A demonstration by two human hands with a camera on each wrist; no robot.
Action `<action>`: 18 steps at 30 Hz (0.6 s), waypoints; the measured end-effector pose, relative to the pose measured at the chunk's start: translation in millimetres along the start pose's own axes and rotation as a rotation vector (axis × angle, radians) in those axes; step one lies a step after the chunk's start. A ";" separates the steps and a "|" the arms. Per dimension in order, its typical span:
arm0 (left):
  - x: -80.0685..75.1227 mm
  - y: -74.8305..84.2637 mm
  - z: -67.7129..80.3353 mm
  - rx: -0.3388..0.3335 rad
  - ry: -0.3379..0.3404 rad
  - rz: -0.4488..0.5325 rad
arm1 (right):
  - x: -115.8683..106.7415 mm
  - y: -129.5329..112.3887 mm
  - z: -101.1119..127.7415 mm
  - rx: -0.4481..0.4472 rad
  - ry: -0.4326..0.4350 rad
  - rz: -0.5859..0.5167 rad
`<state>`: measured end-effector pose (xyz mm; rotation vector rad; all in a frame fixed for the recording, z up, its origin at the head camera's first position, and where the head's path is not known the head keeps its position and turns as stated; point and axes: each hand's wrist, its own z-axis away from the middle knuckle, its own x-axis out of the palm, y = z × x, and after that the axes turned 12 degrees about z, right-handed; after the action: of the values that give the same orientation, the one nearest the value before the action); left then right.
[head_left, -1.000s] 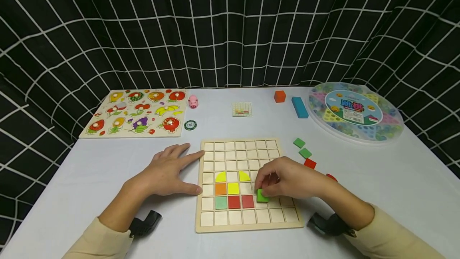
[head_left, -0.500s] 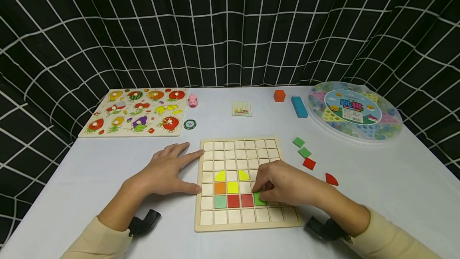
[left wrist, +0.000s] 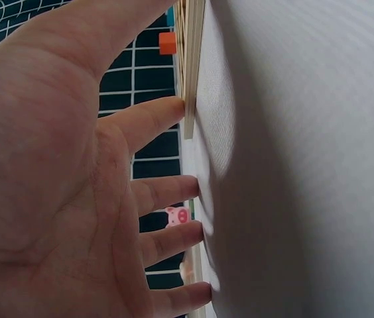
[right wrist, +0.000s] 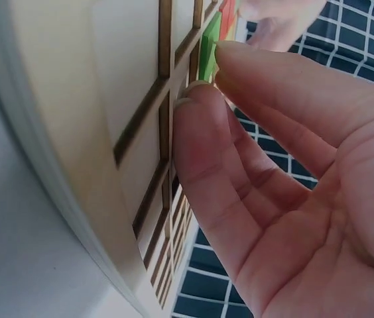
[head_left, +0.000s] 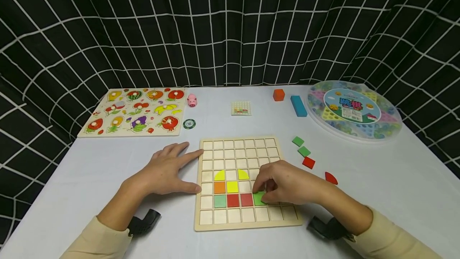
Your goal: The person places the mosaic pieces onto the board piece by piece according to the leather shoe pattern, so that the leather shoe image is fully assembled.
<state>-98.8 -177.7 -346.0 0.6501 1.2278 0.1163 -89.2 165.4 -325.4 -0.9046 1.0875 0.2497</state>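
A wooden grid board lies in front of me on the white table. It holds two yellow quarter-rounds, an orange tile, a yellow tile, a pale green tile and two red tiles. My right hand rests on the board, and its thumb and finger pinch a bright green tile in the cell right of the red ones. The right wrist view shows that green tile slightly raised at my fingertips. My left hand lies flat on the table, fingertips against the board's left edge.
Loose tiles lie right of the board: two green, a red square, a red quarter-round. At the back are a fruit peg puzzle, pink pig, green chip, pattern card, orange cube, blue block, round marble tray.
My right hand has brought the green tile down and slightly left, from tilted above the board into the cell beside the red tiles. The left hand has stayed put.
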 end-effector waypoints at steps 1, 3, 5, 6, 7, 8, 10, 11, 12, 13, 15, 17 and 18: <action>-0.1 0.1 -0.1 0.000 0.001 0.000 | -0.8 0.2 0.6 -0.001 0.006 0.003; -0.1 0.3 -0.2 0.001 0.002 0.000 | -3.2 1.5 2.3 -0.004 0.021 0.004; 0.2 0.5 0.0 0.001 0.002 0.003 | -7.0 4.3 4.8 0.004 0.038 0.001; 0.3 0.6 0.1 0.002 0.002 0.004 | -9.2 6.6 6.4 0.010 0.050 -0.002; 0.4 0.8 0.1 0.002 0.002 0.005 | -11.8 9.4 8.0 0.016 0.057 -0.013; 0.5 1.0 0.2 0.002 0.002 0.005 | -14.8 12.8 9.8 0.029 0.063 -0.029; 0.6 1.4 0.2 0.002 0.003 0.007 | -21.7 21.1 13.7 0.063 0.076 -0.060; 0.6 1.5 0.2 0.001 0.003 0.006 | -25.2 25.8 16.0 0.080 0.083 -0.072; 0.7 1.4 0.2 0.001 0.003 0.006 | -28.8 30.8 18.2 0.096 0.090 -0.083; 0.8 1.4 0.0 0.001 0.002 0.005 | -32.4 35.9 20.3 0.113 0.096 -0.092; 0.8 1.2 -0.2 0.001 0.002 0.001 | -39.4 46.0 24.0 0.142 0.114 -0.080; 0.8 0.5 -0.4 -0.001 0.003 -0.002 | -46.1 55.4 26.8 0.175 0.116 -0.076; 0.7 0.3 -0.6 -0.001 0.004 -0.004 | -49.2 60.1 27.8 0.190 0.117 -0.073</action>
<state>-99.0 -176.9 -346.6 0.6467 1.2323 0.1149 -129.7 235.6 -310.0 -0.7937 1.1624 0.0326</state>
